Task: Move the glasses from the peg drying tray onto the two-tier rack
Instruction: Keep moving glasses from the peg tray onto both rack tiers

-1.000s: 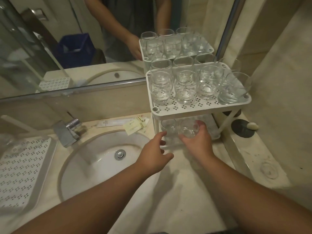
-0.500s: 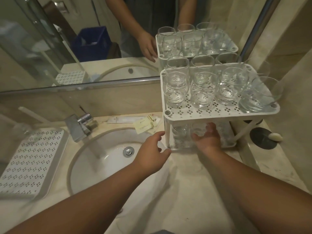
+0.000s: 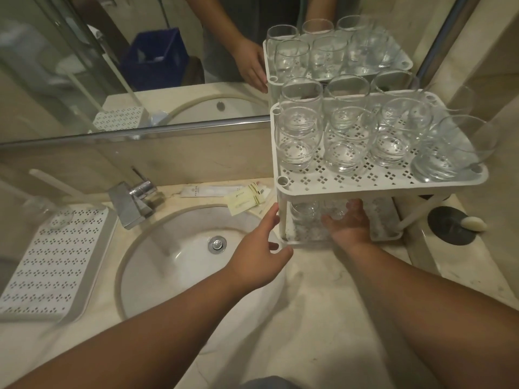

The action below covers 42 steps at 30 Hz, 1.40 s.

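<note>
Right hand (image 3: 346,226) seems to grip a glass (image 3: 335,210) under the rack (image 3: 283,197); left hand (image 3: 258,248) loose. Bumping neighbours risks chips.

Clear glasses (image 3: 345,141) stand upright, crowding the white two-tier rack (image 3: 283,192).

The rack (image 3: 379,182) stands on the counter (image 3: 323,304) right of the sink (image 3: 196,256), against the mirror (image 3: 112,66). Glasses (image 3: 345,141) fill its upper tier. On the lower tier, one glass (image 3: 304,213) stands at the left, and the right hand (image 3: 349,228) reaches in beside it. The left hand (image 3: 258,254) is at the rack's left front corner. The tray (image 3: 53,265) lies left of the sink, the tap (image 3: 132,200) behind it.
</note>
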Each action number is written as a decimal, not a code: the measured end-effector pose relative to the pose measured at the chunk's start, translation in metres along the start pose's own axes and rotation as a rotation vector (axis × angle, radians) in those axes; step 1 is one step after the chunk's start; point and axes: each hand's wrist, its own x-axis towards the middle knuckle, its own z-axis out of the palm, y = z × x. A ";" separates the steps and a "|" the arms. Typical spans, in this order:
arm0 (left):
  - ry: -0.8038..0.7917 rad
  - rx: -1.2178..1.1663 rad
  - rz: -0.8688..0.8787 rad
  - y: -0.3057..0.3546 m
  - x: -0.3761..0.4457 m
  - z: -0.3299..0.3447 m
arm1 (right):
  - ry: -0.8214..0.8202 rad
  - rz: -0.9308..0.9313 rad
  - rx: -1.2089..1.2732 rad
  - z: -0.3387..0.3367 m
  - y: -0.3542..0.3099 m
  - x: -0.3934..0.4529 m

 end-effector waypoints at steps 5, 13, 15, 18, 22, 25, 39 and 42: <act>-0.001 -0.015 0.007 -0.002 0.001 -0.001 | -0.012 -0.014 -0.013 0.003 0.001 0.006; -0.005 -0.041 -0.010 0.007 -0.002 -0.004 | -0.102 -0.024 -0.151 -0.008 0.004 0.013; -0.006 -0.041 -0.002 0.007 -0.003 -0.004 | -0.074 -0.021 -0.178 -0.012 0.003 0.010; 0.007 0.007 -0.068 0.007 -0.005 -0.007 | 0.001 -0.065 -0.181 -0.017 0.001 -0.004; 0.071 0.061 -0.089 0.003 -0.010 -0.014 | 0.087 -0.134 -0.108 -0.019 0.000 -0.040; 0.103 0.083 -0.089 -0.005 -0.015 -0.020 | 0.089 -0.175 -0.063 -0.016 0.001 -0.074; 0.144 0.147 -0.077 -0.069 -0.047 -0.096 | -0.056 -0.345 -0.080 0.056 -0.027 -0.189; 0.187 0.146 -0.075 -0.087 -0.056 -0.125 | -0.109 -0.424 -0.099 0.086 -0.044 -0.211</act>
